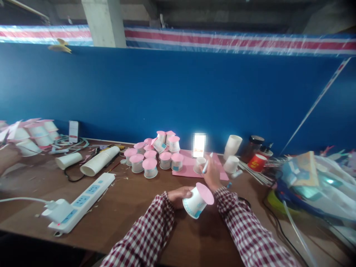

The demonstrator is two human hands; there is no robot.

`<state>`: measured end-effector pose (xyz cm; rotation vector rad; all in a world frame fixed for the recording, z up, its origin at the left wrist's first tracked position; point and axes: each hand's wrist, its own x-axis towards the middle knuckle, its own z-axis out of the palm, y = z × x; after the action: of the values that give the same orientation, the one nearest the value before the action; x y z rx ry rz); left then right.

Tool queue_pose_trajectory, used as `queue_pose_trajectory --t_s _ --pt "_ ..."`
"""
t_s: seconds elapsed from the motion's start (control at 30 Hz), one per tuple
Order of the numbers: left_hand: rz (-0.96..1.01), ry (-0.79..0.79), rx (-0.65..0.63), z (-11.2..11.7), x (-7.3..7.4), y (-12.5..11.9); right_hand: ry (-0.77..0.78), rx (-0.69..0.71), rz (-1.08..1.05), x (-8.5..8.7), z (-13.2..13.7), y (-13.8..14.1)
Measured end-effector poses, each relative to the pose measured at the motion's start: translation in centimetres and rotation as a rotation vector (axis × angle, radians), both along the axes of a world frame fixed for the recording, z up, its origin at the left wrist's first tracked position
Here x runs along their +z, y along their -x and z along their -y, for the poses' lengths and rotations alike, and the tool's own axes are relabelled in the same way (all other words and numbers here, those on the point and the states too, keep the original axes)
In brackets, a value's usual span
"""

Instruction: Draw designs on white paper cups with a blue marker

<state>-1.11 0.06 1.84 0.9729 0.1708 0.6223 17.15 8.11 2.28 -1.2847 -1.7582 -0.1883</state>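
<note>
My left hand (180,196) grips a white paper cup (191,203) with blue print. The cup is tilted, with a pink paper disc (205,193) over the end facing up and right. My right hand (211,174) is closed around a slim white pen-like stick (205,167) with a bluish lower end; its exact kind is unclear. Beside that hand, a small white cup (199,165) stands on pink paper sheets (185,157). Left of the sheets cluster several disc-topped cups (150,167).
A lit phone (199,144) stands behind the sheets. Nested cups (100,161) and a power strip (86,200) lie left; another person's hand (9,155) is by more cups. White cups (231,164), a red cup (257,163), thin sticks and a plastic-bagged pile (308,181) sit right.
</note>
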Motion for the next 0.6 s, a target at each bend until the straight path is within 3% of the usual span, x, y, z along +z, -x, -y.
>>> queue_pose_trajectory --t_s 0.13,0.37,0.47,0.6 --pt "0.006 -0.001 0.015 0.1 0.4 0.1 -0.026 -0.021 -0.085 0.0 1.4 -0.1" --pt "0.075 0.042 0.084 -0.4 0.5 -0.1 0.042 0.107 -0.268 0.2 6.2 0.9" --pt "0.121 0.138 0.16 -1.0 -0.2 -0.1 0.061 0.103 -0.293 -0.2 7.2 0.8" --pt "0.056 0.286 0.357 -1.3 -0.5 0.0 -0.007 0.13 -0.259 -0.6 7.8 0.7"
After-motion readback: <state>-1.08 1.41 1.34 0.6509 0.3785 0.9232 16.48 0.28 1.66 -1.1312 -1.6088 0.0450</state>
